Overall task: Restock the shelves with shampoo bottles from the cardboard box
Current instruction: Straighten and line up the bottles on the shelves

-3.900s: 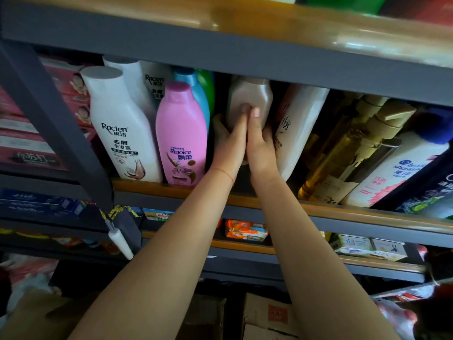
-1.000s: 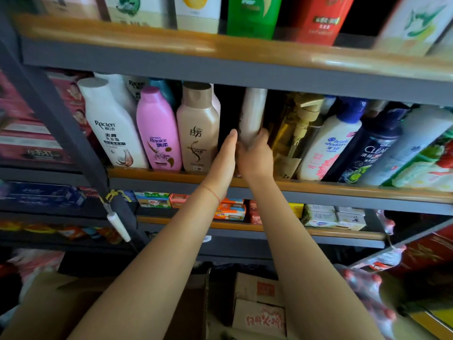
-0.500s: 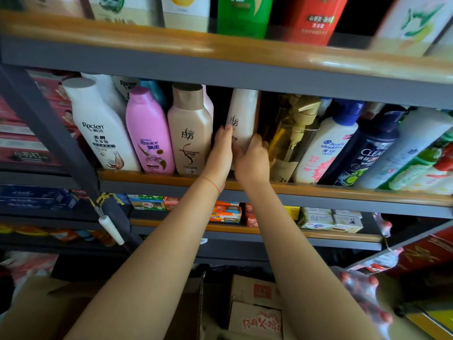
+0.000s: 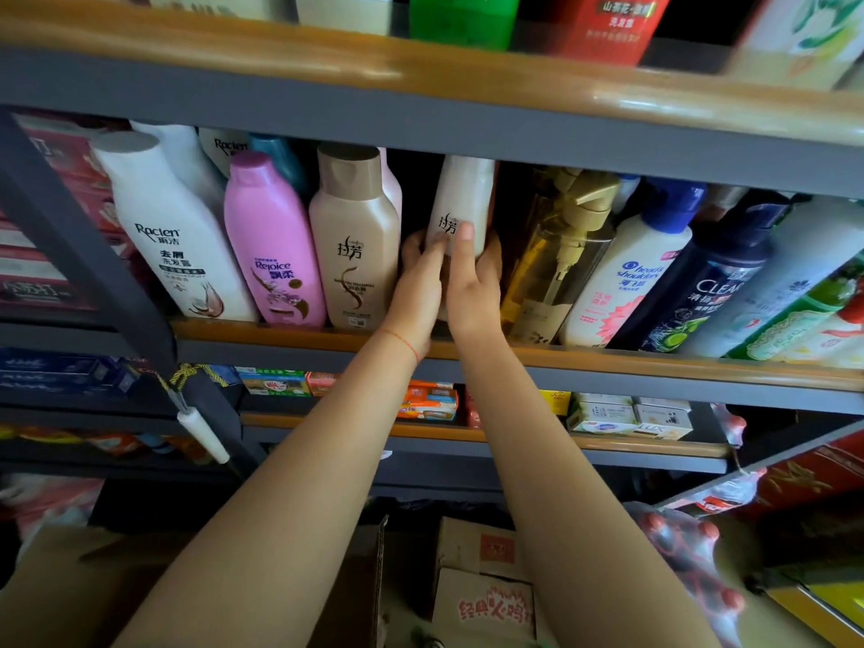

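A pale cream shampoo bottle (image 4: 463, 198) stands on the middle shelf (image 4: 608, 360), between a beige bottle (image 4: 355, 245) and a clear golden pump bottle (image 4: 556, 264). My left hand (image 4: 418, 292) and my right hand (image 4: 474, 282) both wrap around its lower half, the left from the left side, the right from the right with its thumb across the label. Down at the frame's bottom, the cardboard box (image 4: 346, 600) shows only a flap.
White Raclen (image 4: 173, 236) and pink Rejoice (image 4: 271, 245) bottles fill the shelf's left part; Head & Shoulders (image 4: 631, 268) and Clear (image 4: 710, 282) bottles lean at the right. A grey upright post (image 4: 93, 254) crosses at left. Small cartons (image 4: 481, 582) lie below.
The view has shifted slightly and my hands have closed further around the cream bottle, the fingers now wrapping its sides. The bottle stands more upright in the gap.
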`<state>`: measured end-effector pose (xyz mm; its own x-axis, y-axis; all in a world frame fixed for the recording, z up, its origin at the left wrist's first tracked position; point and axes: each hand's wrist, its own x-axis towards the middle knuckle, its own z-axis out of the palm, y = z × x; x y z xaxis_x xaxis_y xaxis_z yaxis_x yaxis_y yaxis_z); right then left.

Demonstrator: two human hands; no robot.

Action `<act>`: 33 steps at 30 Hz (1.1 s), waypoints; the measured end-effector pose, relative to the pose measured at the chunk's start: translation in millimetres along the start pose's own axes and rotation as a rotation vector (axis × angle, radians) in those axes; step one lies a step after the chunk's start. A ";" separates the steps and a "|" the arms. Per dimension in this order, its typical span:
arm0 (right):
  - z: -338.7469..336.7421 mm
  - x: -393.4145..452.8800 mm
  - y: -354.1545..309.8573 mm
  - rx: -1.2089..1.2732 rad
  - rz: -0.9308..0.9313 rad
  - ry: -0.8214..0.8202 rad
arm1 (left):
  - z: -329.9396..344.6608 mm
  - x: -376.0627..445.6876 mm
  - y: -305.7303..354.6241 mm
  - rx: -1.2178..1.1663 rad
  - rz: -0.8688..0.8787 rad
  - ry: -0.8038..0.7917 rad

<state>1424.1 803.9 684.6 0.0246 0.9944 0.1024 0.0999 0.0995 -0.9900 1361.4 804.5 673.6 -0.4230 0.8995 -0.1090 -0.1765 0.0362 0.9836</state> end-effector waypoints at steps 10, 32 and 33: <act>0.3 22.0 -5.4 0.086 0.091 0.020 | 46.5 1.3 8.7 -0.259 0.014 0.195; 9.6 16.4 8.9 0.110 -0.014 0.040 | 16.7 15.9 11.7 -0.036 0.147 -0.025; 9.0 13.2 9.2 0.112 -0.010 0.027 | 14.4 13.2 11.3 -0.025 0.164 -0.024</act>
<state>1416.4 818.3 675.9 0.0509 0.9922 0.1139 -0.0117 0.1146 -0.9933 1366.7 823.0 685.3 -0.4263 0.9028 0.0567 -0.1291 -0.1228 0.9840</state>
